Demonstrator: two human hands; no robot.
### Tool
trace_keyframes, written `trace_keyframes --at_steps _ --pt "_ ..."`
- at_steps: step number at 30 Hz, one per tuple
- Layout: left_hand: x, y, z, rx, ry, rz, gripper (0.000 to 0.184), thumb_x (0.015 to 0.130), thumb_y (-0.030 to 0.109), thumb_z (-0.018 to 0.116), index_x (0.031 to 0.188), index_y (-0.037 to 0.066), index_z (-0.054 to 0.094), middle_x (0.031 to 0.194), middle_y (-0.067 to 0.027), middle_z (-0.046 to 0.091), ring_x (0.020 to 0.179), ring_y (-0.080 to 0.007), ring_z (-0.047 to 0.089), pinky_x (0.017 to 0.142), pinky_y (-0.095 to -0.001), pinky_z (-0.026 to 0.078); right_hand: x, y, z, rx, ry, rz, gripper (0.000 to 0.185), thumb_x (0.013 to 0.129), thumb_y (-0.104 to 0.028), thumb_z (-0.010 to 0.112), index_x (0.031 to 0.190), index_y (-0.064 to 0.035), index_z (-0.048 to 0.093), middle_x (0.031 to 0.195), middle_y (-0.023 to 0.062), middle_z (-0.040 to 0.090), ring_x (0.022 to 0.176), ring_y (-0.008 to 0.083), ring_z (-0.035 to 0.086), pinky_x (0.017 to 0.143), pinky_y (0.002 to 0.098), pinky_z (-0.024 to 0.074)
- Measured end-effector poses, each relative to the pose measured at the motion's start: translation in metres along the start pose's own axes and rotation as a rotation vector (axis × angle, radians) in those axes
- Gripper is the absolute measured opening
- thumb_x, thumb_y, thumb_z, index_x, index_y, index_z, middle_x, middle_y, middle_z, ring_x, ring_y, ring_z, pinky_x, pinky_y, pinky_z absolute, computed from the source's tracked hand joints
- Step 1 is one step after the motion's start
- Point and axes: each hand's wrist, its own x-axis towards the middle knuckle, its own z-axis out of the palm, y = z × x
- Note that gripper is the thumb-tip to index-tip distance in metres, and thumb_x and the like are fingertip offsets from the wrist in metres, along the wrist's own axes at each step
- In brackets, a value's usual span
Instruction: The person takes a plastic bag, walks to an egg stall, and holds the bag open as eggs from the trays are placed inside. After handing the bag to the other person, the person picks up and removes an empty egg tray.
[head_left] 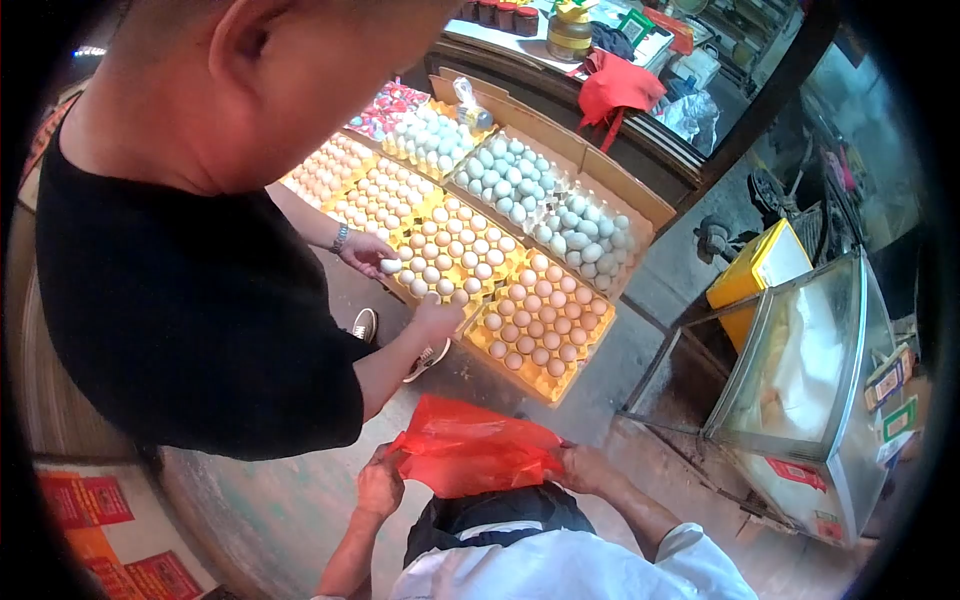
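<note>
A red plastic bag [475,445] is stretched between my two hands, low in front of my body. My left hand [381,482] is closed on the bag's left edge. At its right edge, my right hand [580,467] grips the plastic too. Beyond the bag, yellow trays hold brown eggs [540,320] and paler eggs [440,250]. Pale blue-green eggs [505,175] lie behind them in a cardboard box [640,195]. Another person in a black shirt [200,320] leans over the trays from the left, one hand at an egg and the other at the trays' front edge.
A glass-fronted case [800,360] stands on the right, with a yellow box [760,270] behind it. At the back, a counter bears jars and a red bag [618,85]. Red printed papers [85,500] are at the lower left.
</note>
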Motion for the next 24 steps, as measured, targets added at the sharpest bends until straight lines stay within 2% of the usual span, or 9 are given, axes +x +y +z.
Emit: trace_keyframes --at_steps 3,5,9,11,14,16,21,23,24 --pt "-0.001 0.000 0.002 0.009 0.003 0.033 0.036 0.081 -0.004 0.052 0.111 0.008 0.068 0.126 -0.0155 0.062 0.096 -0.0406 0.066 0.086 -0.0478 0.054 0.002 0.005 0.006 0.024 0.057 -0.010 0.035 0.097 -0.037 0.054 0.119 -0.0113 0.062 0.107 0.0209 0.068 0.099 0.0413 0.065 0.085 0.0509 0.0522" --pt "-0.002 0.003 0.000 0.007 0.002 0.012 0.036 0.081 -0.004 0.052 0.112 0.008 0.068 0.127 -0.0157 0.061 0.096 -0.0409 0.066 0.086 -0.0481 0.054 0.005 0.009 0.014 0.018 0.187 -0.041 0.027 0.098 -0.032 0.050 0.109 -0.0114 0.065 0.105 0.0193 0.069 0.094 0.0408 0.066 0.081 0.0506 0.0531" --pt "-0.001 0.000 0.002 0.000 -0.033 -0.034 0.037 0.081 -0.003 0.053 0.114 0.007 0.066 0.130 -0.0169 0.060 0.098 -0.0415 0.066 0.087 -0.0488 0.054 0.005 0.005 0.010 -0.123 0.111 -0.038 0.022 0.097 -0.026 0.050 0.099 -0.0099 0.065 0.103 0.0177 0.069 0.091 0.0399 0.067 0.078 0.0502 0.0539" --pt "-0.001 -0.002 0.002 -0.001 -0.036 -0.034 0.036 0.081 -0.003 0.053 0.114 0.006 0.066 0.129 -0.0177 0.060 0.098 -0.0416 0.066 0.087 -0.0489 0.054 0.005 0.003 0.014 -0.132 0.172 -0.053 0.025 0.094 -0.018 0.049 0.091 -0.0045 0.069 0.094 0.0204 0.071 0.084 0.0381 0.070 0.076 0.0509 0.0558" --pt "-0.001 -0.003 0.002 0.020 -0.059 -0.041 0.034 0.081 -0.001 0.054 0.113 0.005 0.066 0.126 -0.0180 0.062 0.097 -0.0405 0.066 0.087 -0.0487 0.053 0.006 0.004 0.019 -0.150 0.269 -0.075 0.019 0.093 -0.015 0.050 0.094 -0.0055 0.065 0.093 0.0221 0.069 0.081 0.0402 0.068 0.070 0.0498 0.0551" --pt "-0.006 -0.007 0.004 0.038 -0.073 -0.047 0.033 0.081 0.001 0.055 0.112 0.005 0.066 0.124 -0.0175 0.063 0.097 -0.0395 0.066 0.087 -0.0483 0.053 0.003 0.006 0.020 -0.160 0.247 -0.070 0.018 0.092 -0.014 0.050 0.093 -0.0046 0.065 0.089 0.0226 0.069 0.079 0.0400 0.068 0.069 0.0499 0.0551" --pt "-0.002 -0.024 0.008 0.280 0.003 0.095 0.030 0.079 0.009 0.061 0.109 0.008 0.067 0.125 -0.0101 0.063 0.098 -0.0319 0.063 0.086 -0.0441 0.052 0.002 -0.006 -0.005 -0.216 0.189 -0.020 0.016 0.088 -0.011 0.051 0.093 -0.0036 0.064 0.082 0.0222 0.068 0.075 0.0402 0.068 0.068 0.0504 0.0549" --pt "0.001 -0.024 0.004 0.327 0.037 0.092 0.032 0.079 0.009 0.062 0.110 0.008 0.067 0.126 -0.0089 0.062 0.098 -0.0305 0.063 0.085 -0.0434 0.051 0.005 -0.001 -0.001 -0.172 0.215 -0.034 0.016 0.085 -0.009 0.053 0.093 -0.0031 0.065 0.096 0.0215 0.068 0.079 0.0404 0.069 0.074 0.0492 0.0554" --pt "0.001 -0.023 0.003 0.373 0.068 0.089 0.033 0.079 0.009 0.062 0.111 0.009 0.067 0.126 -0.0076 0.062 0.098 -0.0291 0.062 0.085 -0.0427 0.050 0.008 0.004 0.004 -0.172 0.210 -0.033 0.016 0.085 -0.009 0.053 0.093 -0.0031 0.065 0.096 0.0215 0.068 0.079 0.0404 0.069 0.074 0.0492 0.0554"
